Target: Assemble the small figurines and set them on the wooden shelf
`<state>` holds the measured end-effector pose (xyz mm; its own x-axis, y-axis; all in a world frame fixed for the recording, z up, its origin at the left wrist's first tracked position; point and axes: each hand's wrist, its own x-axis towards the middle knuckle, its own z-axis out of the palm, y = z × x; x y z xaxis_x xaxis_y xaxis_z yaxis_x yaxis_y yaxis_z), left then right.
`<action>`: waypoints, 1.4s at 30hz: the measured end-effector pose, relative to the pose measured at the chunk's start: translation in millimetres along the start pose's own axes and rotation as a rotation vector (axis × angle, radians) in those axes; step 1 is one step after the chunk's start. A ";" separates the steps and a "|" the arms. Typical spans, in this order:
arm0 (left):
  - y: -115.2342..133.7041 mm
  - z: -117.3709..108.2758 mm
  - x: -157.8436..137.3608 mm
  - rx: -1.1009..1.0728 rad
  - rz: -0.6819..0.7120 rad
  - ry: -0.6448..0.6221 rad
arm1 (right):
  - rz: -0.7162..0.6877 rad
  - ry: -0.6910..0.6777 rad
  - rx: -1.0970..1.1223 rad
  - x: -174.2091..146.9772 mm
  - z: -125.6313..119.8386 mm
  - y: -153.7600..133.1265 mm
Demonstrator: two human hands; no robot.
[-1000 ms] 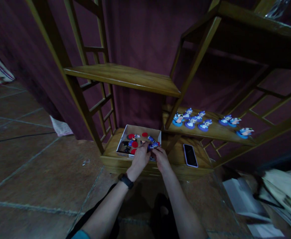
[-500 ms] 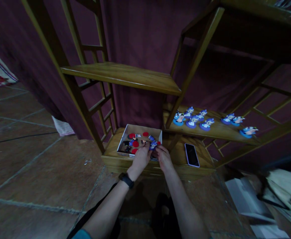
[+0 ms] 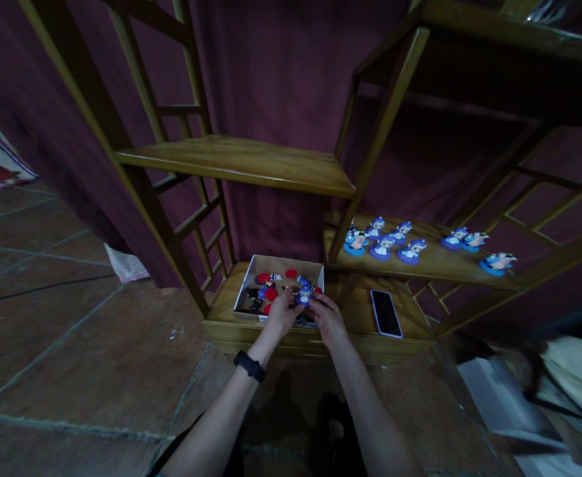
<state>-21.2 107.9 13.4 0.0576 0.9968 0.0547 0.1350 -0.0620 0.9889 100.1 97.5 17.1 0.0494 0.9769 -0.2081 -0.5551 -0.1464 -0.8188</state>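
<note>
Between the fingertips of my two hands is a small purple figurine (image 3: 303, 296) on a purple base, held upright over the right part of a shallow cardboard box (image 3: 245, 286). My left hand (image 3: 282, 314) grips it from the left, a dark band around that wrist. From the right, my right hand (image 3: 329, 318) has its fingers closed on the same figurine. Inside the box lie several loose pieces, among them red discs (image 3: 270, 294) and dark little figures (image 3: 256, 305). Another purple piece lies just behind the held figurine, partly hidden by it.
On the raised shelf (image 3: 435, 262) at right stand several purple figurines (image 3: 382, 246) and pink-and-blue ones (image 3: 498, 263). A phone (image 3: 386, 313) lies on the lower board. A wooden shelf (image 3: 241, 159) overhangs the box, and an upright post (image 3: 378, 146) divides the unit.
The purple figurine has been turned more upright between my hands and sits slightly lower in view. My head view has shifted a little; the shelf figurines have stayed in place.
</note>
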 end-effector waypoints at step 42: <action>30.1 10.1 -32.0 0.902 0.244 0.031 | 0.046 -0.028 0.072 -0.7 -9.0 -0.9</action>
<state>-9.0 73.7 40.0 0.1606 0.9513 0.2631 0.8403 -0.2716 0.4692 108.1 95.5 13.2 -0.0007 0.9735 -0.2286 -0.6142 -0.1808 -0.7681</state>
